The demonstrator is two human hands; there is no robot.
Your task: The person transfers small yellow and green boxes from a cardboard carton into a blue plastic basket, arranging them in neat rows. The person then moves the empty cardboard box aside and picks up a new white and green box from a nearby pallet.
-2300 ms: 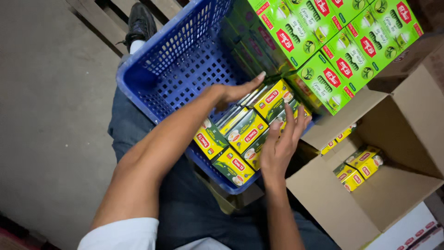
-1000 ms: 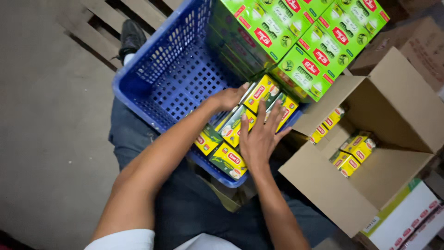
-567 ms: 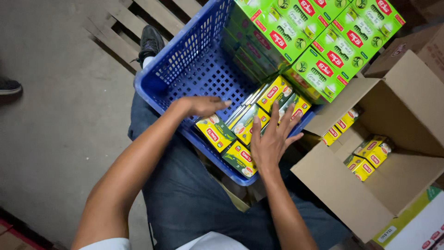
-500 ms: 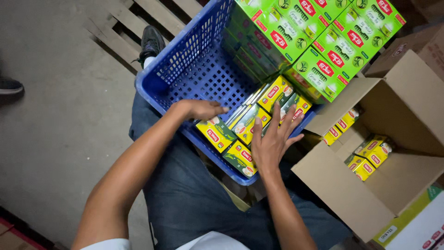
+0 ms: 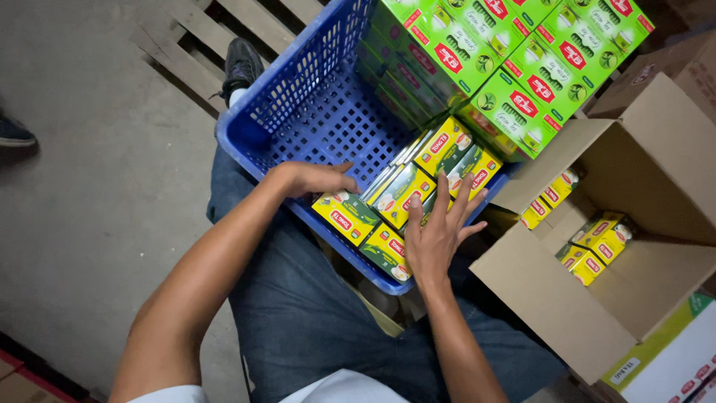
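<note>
A blue plastic crate (image 5: 313, 112) rests on my lap. Small yellow-green boxes (image 5: 406, 190) lie in a row along its near side. My left hand (image 5: 313, 179) sits at the left end of that row, fingers curled against a small box (image 5: 347, 216). My right hand (image 5: 436, 227) lies flat with fingers spread on top of the row near the crate's rim. Neither hand lifts a box. Larger green boxes (image 5: 485, 52) are stacked in the far part of the crate.
An open cardboard carton (image 5: 619, 246) at my right holds a few more small yellow-green boxes (image 5: 597, 246). A wooden pallet (image 5: 201, 37) lies beyond the crate on the concrete floor. Another person's shoe (image 5: 13, 134) shows at the left edge.
My left hand slid from the middle of the row to its left end. My right hand stayed flat on the boxes. The view shifted slightly.
</note>
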